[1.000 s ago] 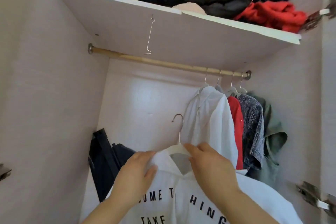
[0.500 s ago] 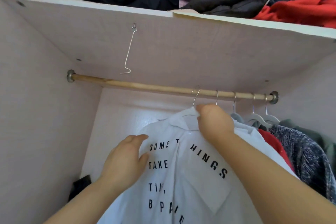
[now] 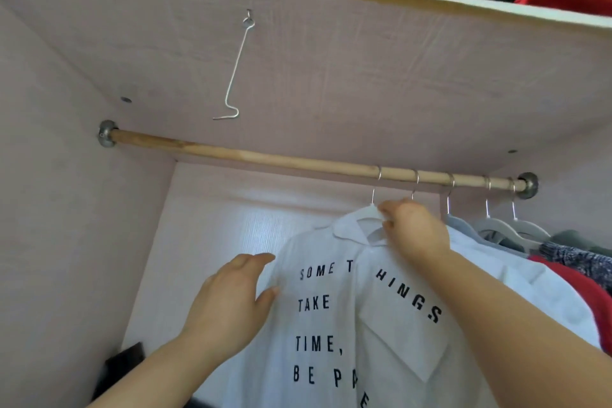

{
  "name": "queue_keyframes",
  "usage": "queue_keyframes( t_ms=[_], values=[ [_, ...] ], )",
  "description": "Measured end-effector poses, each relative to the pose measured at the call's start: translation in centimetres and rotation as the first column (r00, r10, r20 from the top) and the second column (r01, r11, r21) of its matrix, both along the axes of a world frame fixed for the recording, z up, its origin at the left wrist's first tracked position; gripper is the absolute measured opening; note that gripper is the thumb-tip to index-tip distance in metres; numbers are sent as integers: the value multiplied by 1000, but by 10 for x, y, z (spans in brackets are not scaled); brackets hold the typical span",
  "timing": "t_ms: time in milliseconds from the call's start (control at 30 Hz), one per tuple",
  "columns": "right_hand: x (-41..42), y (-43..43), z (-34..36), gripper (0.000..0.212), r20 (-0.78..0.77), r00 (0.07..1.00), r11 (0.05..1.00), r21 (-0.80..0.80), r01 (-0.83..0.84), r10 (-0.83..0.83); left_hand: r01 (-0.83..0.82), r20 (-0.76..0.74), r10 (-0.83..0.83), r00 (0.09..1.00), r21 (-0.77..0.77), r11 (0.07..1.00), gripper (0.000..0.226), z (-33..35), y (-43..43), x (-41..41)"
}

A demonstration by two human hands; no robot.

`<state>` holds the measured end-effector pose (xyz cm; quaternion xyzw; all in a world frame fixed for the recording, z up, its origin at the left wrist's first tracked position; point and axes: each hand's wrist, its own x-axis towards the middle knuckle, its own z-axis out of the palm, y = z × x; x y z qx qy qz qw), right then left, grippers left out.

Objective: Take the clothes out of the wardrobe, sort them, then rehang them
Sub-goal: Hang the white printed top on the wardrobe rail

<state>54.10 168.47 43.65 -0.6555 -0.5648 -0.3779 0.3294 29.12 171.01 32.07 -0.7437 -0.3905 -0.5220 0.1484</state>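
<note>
Rehanging stage: right hand [image 3: 414, 228] pinches white shirt's [image 3: 334, 325] hanger [image 3: 370, 213], hooked on rod [image 3: 265, 157]; left hand [image 3: 228, 301], 9 o'clock, rests open on shirt; release pending

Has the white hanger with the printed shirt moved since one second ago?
Yes. The white hanger went up: its hook now sits over the wooden rail, left of the other hangers.

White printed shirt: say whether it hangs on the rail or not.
Hung: its hanger hook loops over the wooden rail.
</note>
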Motion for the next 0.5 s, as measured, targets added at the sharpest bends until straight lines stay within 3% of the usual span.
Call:
queue_keyframes(
  t_ms=[233,300,400,500],
  values=[
    [20,15,-28,36,80,996,992,110,-55,46,19,-20,-21,1000,-94,995,48,-29,18,2],
    [22,20,-44,42,163,986,979,192,-66,35,31,-10,-32,999,-129,991,49,-39,21,2],
    [15,24,-87,48,261,965,960,277,-50,-25,35,-10,-38,999,-187,982,50,-58,20,0],
    [-4,25,-158,46,313,944,957,230,-178,100,17,-36,-28,999,-272,962,51,-88,14,-5]
  ],
)
